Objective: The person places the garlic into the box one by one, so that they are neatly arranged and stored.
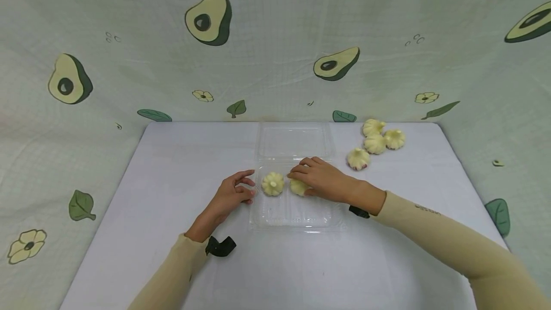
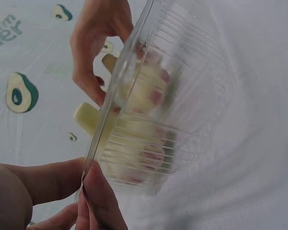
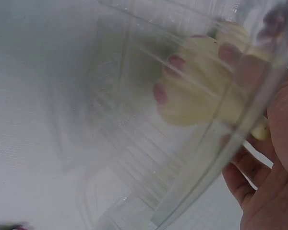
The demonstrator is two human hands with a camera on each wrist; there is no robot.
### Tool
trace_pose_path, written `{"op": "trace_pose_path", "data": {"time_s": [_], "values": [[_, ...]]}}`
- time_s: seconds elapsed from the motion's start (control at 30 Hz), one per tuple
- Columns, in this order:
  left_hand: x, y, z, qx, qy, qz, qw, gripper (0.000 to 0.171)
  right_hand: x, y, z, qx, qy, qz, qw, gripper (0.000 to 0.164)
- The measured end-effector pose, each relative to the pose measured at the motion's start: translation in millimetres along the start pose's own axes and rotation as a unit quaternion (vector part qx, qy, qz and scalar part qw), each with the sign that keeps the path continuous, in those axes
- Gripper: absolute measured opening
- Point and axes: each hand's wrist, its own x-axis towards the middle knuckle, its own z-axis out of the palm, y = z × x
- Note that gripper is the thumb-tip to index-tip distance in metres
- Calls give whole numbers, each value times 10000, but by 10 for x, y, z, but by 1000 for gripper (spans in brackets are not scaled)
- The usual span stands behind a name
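A clear plastic clamshell container (image 1: 297, 216) lies on the table with its lid folded back. My left hand (image 1: 232, 194) pinches the left rim (image 2: 92, 160) of its base between thumb and fingers. One garlic bulb (image 1: 272, 184) sits stem up in the base, close to that hand. Just right of it, my right hand (image 1: 325, 181) reaches over the rim and grips a second garlic bulb (image 1: 298, 187), its fingers covering part of it. Through the clear wall in the right wrist view, purple patches show on the garlic (image 3: 192, 91).
Several loose garlic bulbs (image 1: 374, 143) lie together at the back right, one (image 1: 358, 159) slightly nearer the container. The open lid (image 1: 294, 140) reaches toward the back edge of the white table (image 1: 185, 157). An avocado-print cloth (image 1: 267, 71) hangs behind and at both sides.
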Motion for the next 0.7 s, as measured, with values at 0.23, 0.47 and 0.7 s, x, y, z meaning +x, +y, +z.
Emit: {"op": "trace_pose_path", "data": {"time_s": [0.23, 0.47, 0.7], "values": [[-4, -10, 3, 29, -7, 7, 10000, 63, -111, 27, -45, 261, 116, 150, 9995, 60], [0, -12, -1, 34, 7, -24, 10000, 63, -309, 121, -141, 353, 533, 341, 9974, 63], [4, -7, -11, -8, -66, 16, 10000, 64, -587, 271, -204, 680, 954, 906, 9890, 66]]}}
